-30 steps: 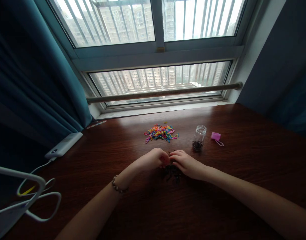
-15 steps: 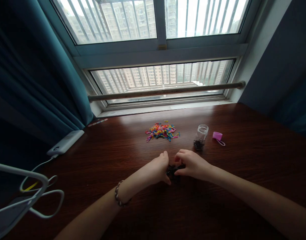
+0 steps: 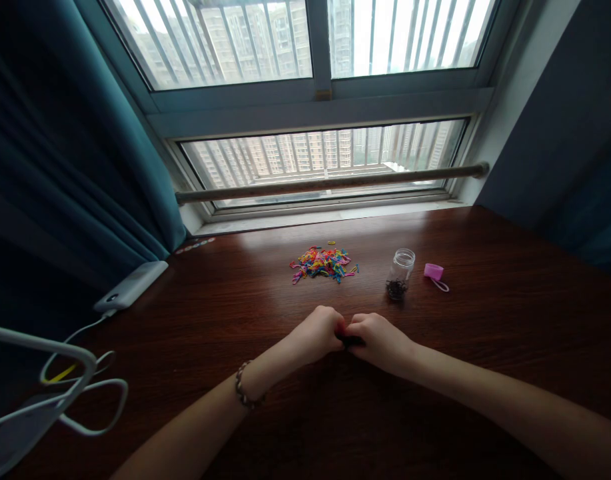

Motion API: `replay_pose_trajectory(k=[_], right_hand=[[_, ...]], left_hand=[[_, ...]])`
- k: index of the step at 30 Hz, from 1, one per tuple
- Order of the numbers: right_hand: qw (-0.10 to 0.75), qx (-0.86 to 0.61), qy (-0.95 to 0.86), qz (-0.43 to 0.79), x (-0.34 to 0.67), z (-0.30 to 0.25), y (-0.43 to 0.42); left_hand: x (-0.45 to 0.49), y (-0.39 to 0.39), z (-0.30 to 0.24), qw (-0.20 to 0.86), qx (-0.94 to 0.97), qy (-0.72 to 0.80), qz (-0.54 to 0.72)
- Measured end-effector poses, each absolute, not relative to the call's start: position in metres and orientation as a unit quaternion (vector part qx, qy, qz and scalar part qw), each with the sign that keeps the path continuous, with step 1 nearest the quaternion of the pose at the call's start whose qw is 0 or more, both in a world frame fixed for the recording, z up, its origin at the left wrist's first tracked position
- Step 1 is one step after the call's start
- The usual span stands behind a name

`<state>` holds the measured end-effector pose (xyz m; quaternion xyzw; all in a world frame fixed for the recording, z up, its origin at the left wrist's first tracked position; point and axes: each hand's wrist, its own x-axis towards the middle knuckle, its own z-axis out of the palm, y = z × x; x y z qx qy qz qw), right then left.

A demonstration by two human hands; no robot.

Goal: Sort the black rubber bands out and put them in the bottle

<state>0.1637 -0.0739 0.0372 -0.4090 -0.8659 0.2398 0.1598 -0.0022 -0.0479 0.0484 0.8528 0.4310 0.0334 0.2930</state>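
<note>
My left hand [image 3: 325, 329] and my right hand [image 3: 380, 337] meet low over the table, their fingertips touching. Between their curled fingers shows a clump of small black bands [image 3: 352, 341], mostly covered by the fingers. Both hands are closed on it. Just beyond my right hand stands an upright, lidless clear jar [image 3: 402, 265] with similar black bands [image 3: 396, 289] at its bottom. Farther off, ahead of my left hand, lies a loose pile of small multicoloured bands [image 3: 322, 263].
A pink cap with a loop [image 3: 434, 271] lies right of the jar on the dark wooden table [image 3: 225, 313]. At the left are a white power bank [image 3: 131, 287] with a cable and a white curved frame [image 3: 80, 353]. A barred window and blue curtain border the table.
My fingers have closed in on the black clump, and the hands have come together. Less of the clump shows now. Jar, cap and coloured pile have not moved.
</note>
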Motion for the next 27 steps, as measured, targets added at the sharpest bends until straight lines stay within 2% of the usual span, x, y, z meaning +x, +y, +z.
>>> replay_pose_trajectory(k=[13, 27], right_hand=[[0.23, -0.443, -0.811, 0.306, 0.176, 0.052, -0.063], [0.294, -0.461, -0.774, 0.318, 0.185, 0.074, -0.059]], left_hand=[[-0.003, -0.045, 0.047, 0.352, 0.821, 0.448, 0.041], [-0.001, -0.042, 0.049, 0.304, 0.831, 0.462, 0.055]])
